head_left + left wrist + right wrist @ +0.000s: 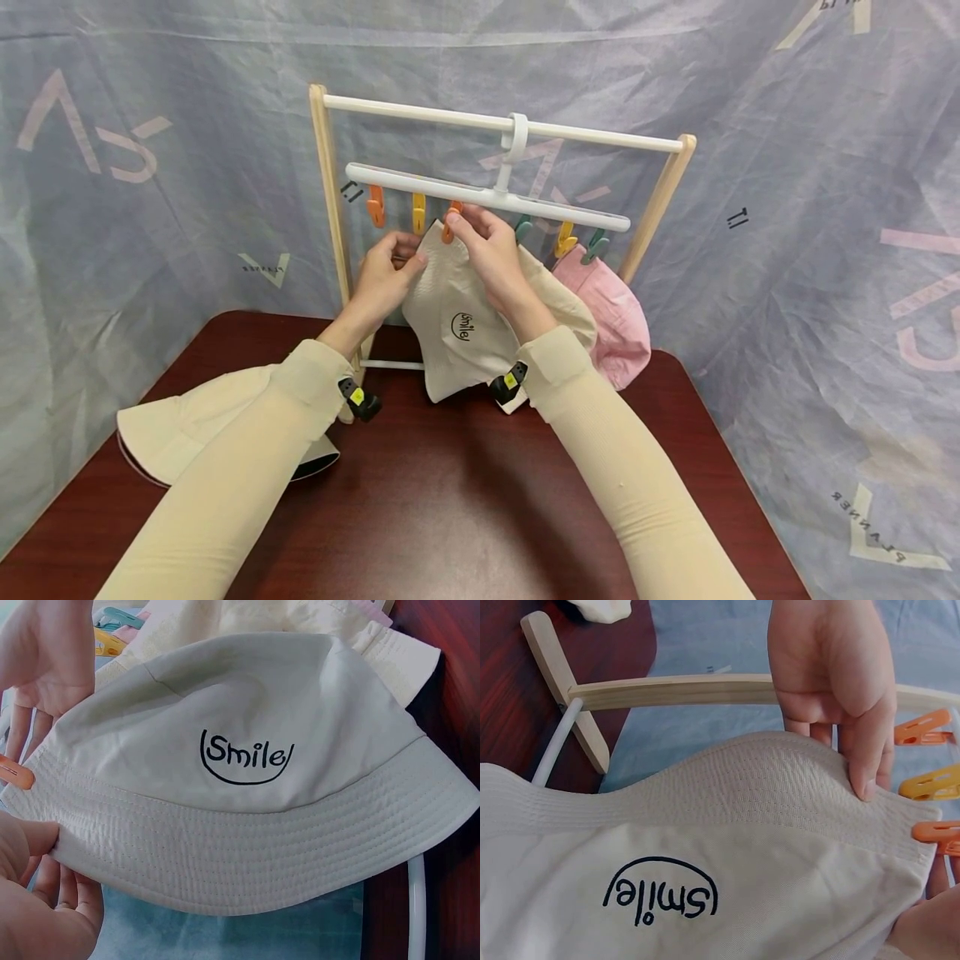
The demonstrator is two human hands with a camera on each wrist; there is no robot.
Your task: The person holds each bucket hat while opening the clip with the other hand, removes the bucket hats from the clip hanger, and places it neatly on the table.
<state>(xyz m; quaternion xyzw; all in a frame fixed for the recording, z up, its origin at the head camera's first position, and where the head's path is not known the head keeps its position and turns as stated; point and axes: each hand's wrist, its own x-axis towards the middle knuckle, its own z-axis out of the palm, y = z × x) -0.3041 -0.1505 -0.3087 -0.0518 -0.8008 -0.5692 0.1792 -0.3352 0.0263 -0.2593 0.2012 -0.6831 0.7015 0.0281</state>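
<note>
Dark red-brown tabletop (420,525) running across the lower frame, and there's a cream brimmed hat (198,410) lying lower left, partly behind a sleeve, while a wooden-ended rack (332,192) stands upper centre!

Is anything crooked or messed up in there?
The Smile hat is sideways, its word running downward, because the left hand and an orange clip hold its brim. The white hanger also seems to slope a bit more than the bar above it. I see nothing spilled or torn.
</note>
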